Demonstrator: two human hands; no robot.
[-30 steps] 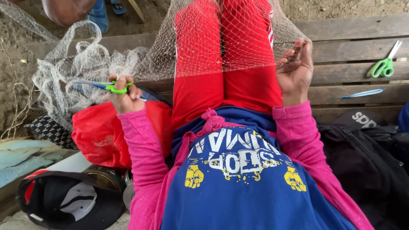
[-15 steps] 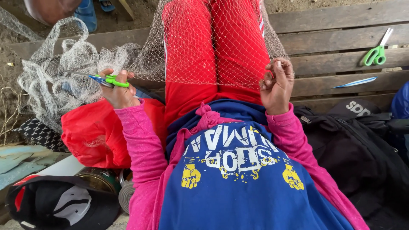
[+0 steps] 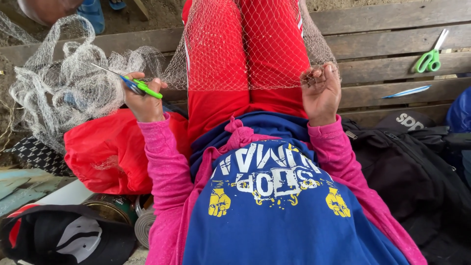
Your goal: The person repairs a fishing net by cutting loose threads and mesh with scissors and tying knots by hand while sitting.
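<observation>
A fine white fishing net lies stretched over my red-trousered legs and piles up in a heap at the left. My left hand is closed around small scissors with green and blue handles, their blades pointing up-left toward the heap. My right hand pinches the net's near edge beside my right thigh, fingers curled into the mesh. Pink sleeves and a blue shirt fill the lower part of the view.
I sit on a wooden plank bench. Green-handled scissors and a thin blue netting needle lie on it at the right. A black backpack sits at the right, a red bag, tins and a black cap at the left.
My right hand has dropped from an open raised pose to a closed grip on the net's edge. My left hand with the scissors has shifted slightly right and tilted.
</observation>
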